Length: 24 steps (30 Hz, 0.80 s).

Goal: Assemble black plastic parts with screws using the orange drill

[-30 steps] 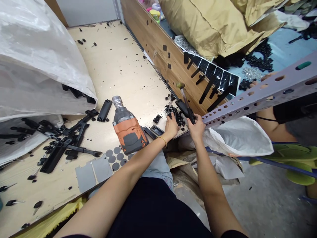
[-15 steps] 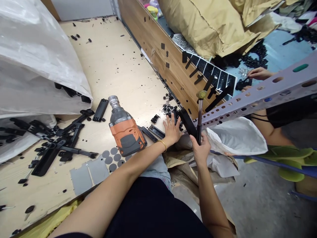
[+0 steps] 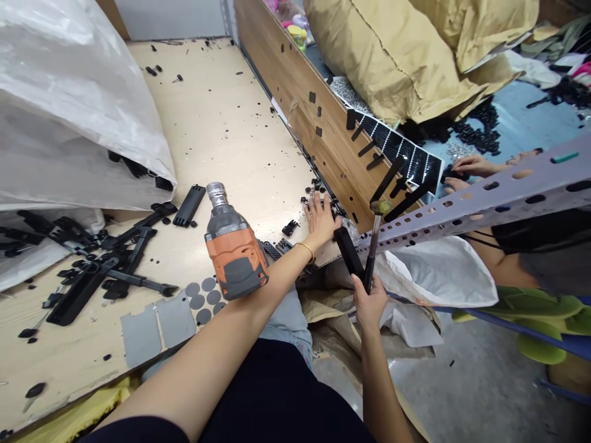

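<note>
My left hand [image 3: 319,223], a gold bangle on its wrist, lies flat with spread fingers on a heap of small black plastic parts [image 3: 318,191] at the bench's right edge. My right hand [image 3: 369,303] is shut around a small hammer [image 3: 375,240] with a brass-coloured head and a long black plastic part [image 3: 348,251], both held upright below the bench edge. An orange and grey power driver [image 3: 233,246] lies on the wooden bench [image 3: 221,123] left of my left hand.
A white woven sack [image 3: 69,111] covers the bench's left, with black plastic arms [image 3: 106,258] piled before it. Grey adhesive pad sheets [image 3: 161,320] lie near the front edge. A perforated grey steel angle [image 3: 484,197] crosses on the right; another person's hands [image 3: 466,169] work behind it.
My right hand drew the hammer and black part back from the bench and lowered them. My left hand slid forward onto the small parts.
</note>
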Available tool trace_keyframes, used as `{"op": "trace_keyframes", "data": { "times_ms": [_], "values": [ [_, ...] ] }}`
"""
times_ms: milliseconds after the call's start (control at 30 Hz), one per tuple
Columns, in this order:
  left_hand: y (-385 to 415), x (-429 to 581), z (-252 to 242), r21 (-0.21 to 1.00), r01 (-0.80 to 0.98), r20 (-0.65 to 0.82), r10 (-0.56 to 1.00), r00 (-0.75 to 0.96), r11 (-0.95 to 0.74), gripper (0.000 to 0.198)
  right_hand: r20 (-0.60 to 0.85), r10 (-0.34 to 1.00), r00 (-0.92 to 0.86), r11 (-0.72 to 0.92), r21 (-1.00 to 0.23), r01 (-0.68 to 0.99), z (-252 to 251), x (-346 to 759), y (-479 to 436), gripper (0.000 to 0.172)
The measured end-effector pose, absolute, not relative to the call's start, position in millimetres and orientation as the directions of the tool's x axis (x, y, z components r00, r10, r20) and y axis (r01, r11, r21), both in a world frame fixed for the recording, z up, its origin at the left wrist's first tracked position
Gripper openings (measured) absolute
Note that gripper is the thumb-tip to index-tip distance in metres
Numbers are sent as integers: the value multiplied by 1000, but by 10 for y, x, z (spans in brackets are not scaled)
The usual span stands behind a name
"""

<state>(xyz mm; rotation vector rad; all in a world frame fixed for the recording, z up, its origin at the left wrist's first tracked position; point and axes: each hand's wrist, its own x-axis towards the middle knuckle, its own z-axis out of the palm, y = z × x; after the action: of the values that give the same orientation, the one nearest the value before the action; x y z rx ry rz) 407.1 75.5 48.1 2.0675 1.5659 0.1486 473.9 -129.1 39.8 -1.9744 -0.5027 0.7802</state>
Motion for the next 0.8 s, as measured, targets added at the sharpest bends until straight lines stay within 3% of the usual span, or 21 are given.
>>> {"op": "trace_keyframes", "data": {
  "times_ms": [100, 200, 333, 433, 567, 667, 800],
  "values": [
    [1034, 4104, 432, 478, 877, -230, 956, 183, -53, 74, -342, 621, 705, -493, -870, 13, 335, 4742, -1347, 93],
    [1265, 4150, 338, 465, 884, -204, 967, 152, -41, 68, -350, 628, 695, -515, -856, 34, 292, 4741, -1447, 90],
    [1488, 4176, 223, 408, 895, -177, 947, 269, -178, 66, -369, 610, 701, -549, -835, 39, 267, 4751, -1566, 85],
    [1563, 4152, 158, 358, 888, -223, 897, 381, -288, 66, -440, 573, 691, -588, -809, -28, 240, 4773, -1607, 91],
    [1485, 4126, 108, 311, 887, -163, 901, 402, -340, 54, -452, 573, 684, -594, -804, -33, 161, 4812, -1620, 92],
    [1393, 4177, 96, 343, 892, -79, 937, 341, -295, 46, -420, 602, 679, -568, -823, -5, 99, 4823, -1620, 86],
    [1385, 4335, 96, 422, 877, -136, 940, 312, -229, 47, -433, 608, 666, -562, -827, -25, 66, 4804, -1640, 84]
  ]
}}
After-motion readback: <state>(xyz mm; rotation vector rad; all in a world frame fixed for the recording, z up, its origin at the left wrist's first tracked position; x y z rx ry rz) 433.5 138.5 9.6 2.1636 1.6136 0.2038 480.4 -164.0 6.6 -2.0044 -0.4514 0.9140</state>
